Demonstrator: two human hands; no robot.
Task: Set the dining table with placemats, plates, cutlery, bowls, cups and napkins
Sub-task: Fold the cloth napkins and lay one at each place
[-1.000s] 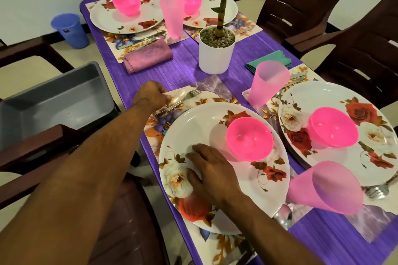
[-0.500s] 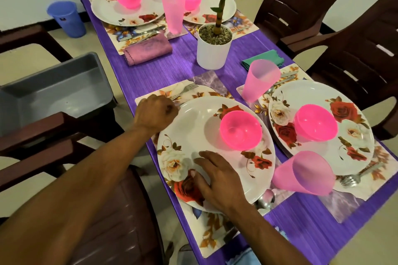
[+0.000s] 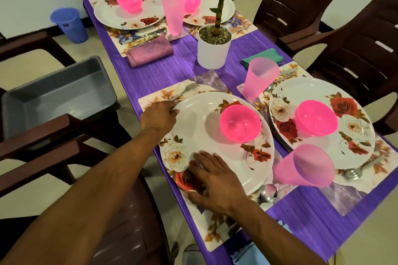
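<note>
Head view: the nearest plate (image 3: 193, 122), a glossy white oval with printed red and cream roses, lies on a floral placemat (image 3: 217, 228) at the bench's near left edge. The right hand (image 3: 213, 180) rests at the plate's 6 o'clock rim, fingers spread and nearly straight, gripping nothing. The left hand (image 3: 158, 117), at 10 o'clock, has its fingers curled round the handle of a steel fork (image 3: 185, 91) beside the rim. A translucent pink bowl (image 3: 240, 123) sits at the plate's 2 o'clock; a frosted pink cup (image 3: 303, 168) stands at 4 o'clock. A purple ribbed cloth (image 3: 189, 60) covers the bench. Dark brown chairs (image 3: 353, 49) and a grey tub (image 3: 58, 97) flank it.
</note>
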